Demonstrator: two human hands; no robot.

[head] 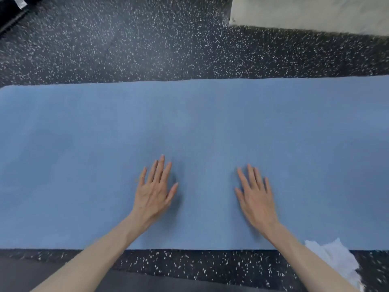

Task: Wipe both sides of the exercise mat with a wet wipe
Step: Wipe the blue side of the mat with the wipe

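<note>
Mat (210, 123) lay flat on the speckled floor (168, 49), both hands, left (154, 191) and right (257, 198), spread open upon it; the wipe (332, 258) sat unheld at its near edge, so wiping seemingly remained unfinished.

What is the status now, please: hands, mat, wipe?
Left hand and right hand open, flat over blue mat, holding nothing. Mat spread on speckled floor. White wipe lying at mat's near edge, right side. Nothing blocking.
</note>
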